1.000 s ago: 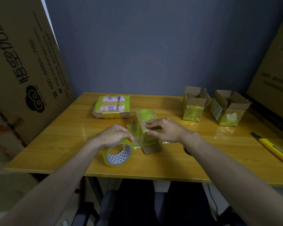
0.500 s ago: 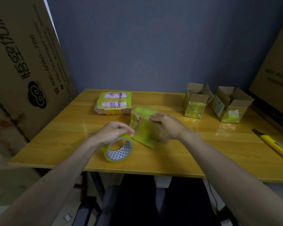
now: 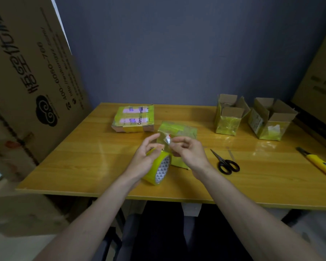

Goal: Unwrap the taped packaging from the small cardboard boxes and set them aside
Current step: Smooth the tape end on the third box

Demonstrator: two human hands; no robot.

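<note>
- Biggest change: the taped box [image 3: 177, 131] got tipped over in the last second. It was standing upright a second ago, now it's lying on the desk [image 3: 83, 157] mid-centre, just behind both hands.
- The right hand [image 3: 190, 153] came off the box's top, and its fingers now curl in a pinch on a shiny loose bit of tape [image 3: 167, 140] at the near end. Looks like the peel is about to start.
- The left hand [image 3: 146, 159] shifted too: its grip has loosened, fingers spread and mostly straight, resting against the yellow tape roll [image 3: 158, 169] rather than clutching it.
- The scissors [image 3: 225, 162] are in view now, right of the hands; the arm hid that spot before.
- Same as before: two opened boxes [image 3: 229, 114] at back right, flat wrapped package [image 3: 135, 118] at the back, yellow cutter [image 3: 320, 164] at the right edge.
- So I'd say this one's barely begun, and the flat one is still waiting.
</note>
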